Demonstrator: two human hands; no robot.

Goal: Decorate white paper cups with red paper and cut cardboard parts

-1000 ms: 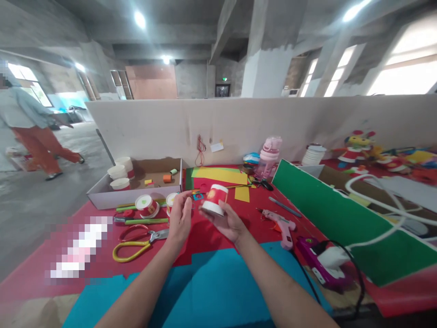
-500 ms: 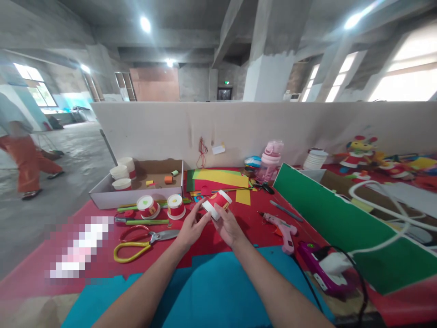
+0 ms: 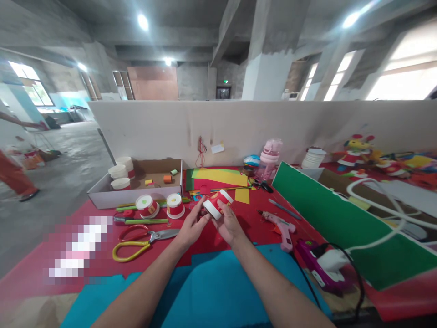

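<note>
A red and white paper cup [image 3: 217, 203] is tilted on its side between my hands above the red table covering. My right hand [image 3: 229, 224] has its fingers wrapped round the cup's right and lower side. My left hand [image 3: 193, 226] touches the cup's left rim with its fingertips. Two similar cups stand upside down to the left, one [image 3: 147, 206] with a green mark on its base, the other [image 3: 175, 206] with a yellow mark. Yellow-handled scissors [image 3: 146, 241] lie in front of them.
A white-sided cardboard box [image 3: 136, 197] holds cups at the back left. To the right are a pink glue gun [image 3: 282, 228], a purple power strip [image 3: 319, 266] and a green panel [image 3: 341, 228]. A pink bottle [image 3: 269, 159] stands behind. Blue material [image 3: 211, 291] lies nearest me.
The cup has turned slightly in my hands, its wide rim now facing more to the lower left. At the far left, the walking person has moved further out of view.
</note>
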